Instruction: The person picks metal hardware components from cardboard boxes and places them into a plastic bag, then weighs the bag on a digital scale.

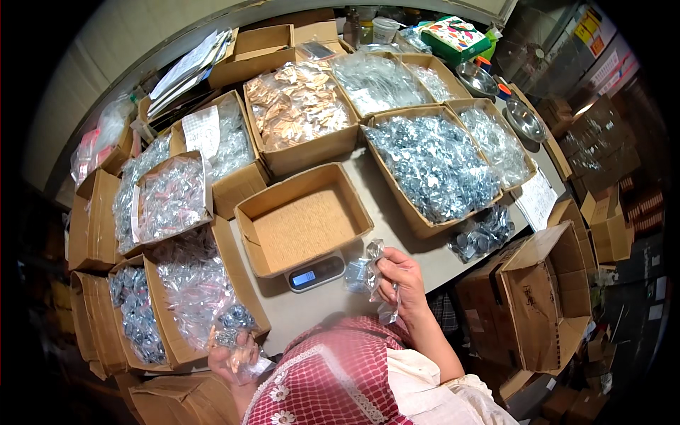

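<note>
My right hand (405, 282) is closed around several small clear plastic bags (373, 269), above the table just right of the digital scale (316, 275). Silvery pieces show through at least one of them. At the lower left, my left hand (232, 360) grips more small clear bags (237, 333), some with grey metal parts and some with a copper tint. It is at the near end of a carton of bagged parts (190, 283). On the scale rests a shallow cardboard box (304, 219) with a bare brown bottom. The scale's display is lit.
Cartons of bagged parts ring the table: copper-coloured pieces (301, 106) at the back, bluish metal pieces (435, 166) to the right. Loose dark packets (483, 234) lie near the right edge, beside a written sheet (536, 198). A large open carton (528, 297) stands off the table's right side.
</note>
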Tool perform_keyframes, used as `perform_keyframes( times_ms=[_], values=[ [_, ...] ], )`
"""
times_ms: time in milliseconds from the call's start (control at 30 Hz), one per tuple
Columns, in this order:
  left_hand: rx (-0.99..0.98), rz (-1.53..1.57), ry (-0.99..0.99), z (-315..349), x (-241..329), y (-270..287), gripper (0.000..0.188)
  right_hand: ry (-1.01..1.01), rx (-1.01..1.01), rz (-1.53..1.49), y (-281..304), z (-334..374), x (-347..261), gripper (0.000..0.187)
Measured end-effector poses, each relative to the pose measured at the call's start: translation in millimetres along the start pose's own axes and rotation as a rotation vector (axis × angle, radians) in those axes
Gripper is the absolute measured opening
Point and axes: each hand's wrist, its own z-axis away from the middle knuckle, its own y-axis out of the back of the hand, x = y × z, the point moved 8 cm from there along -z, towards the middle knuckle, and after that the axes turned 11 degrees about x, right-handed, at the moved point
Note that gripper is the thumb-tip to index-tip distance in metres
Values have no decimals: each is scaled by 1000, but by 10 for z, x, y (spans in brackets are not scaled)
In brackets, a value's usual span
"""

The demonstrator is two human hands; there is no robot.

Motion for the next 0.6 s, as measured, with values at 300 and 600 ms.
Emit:
perform_keyframes(
  times_ms=[300,600],
  values=[
    [-7,14,6,0,-1,-27,66,-142,-23,-30,19,-13,104,24],
    [13,-9,12,31,-24,-53,70,-124,74,2,93,-89,93,23]
  ],
)
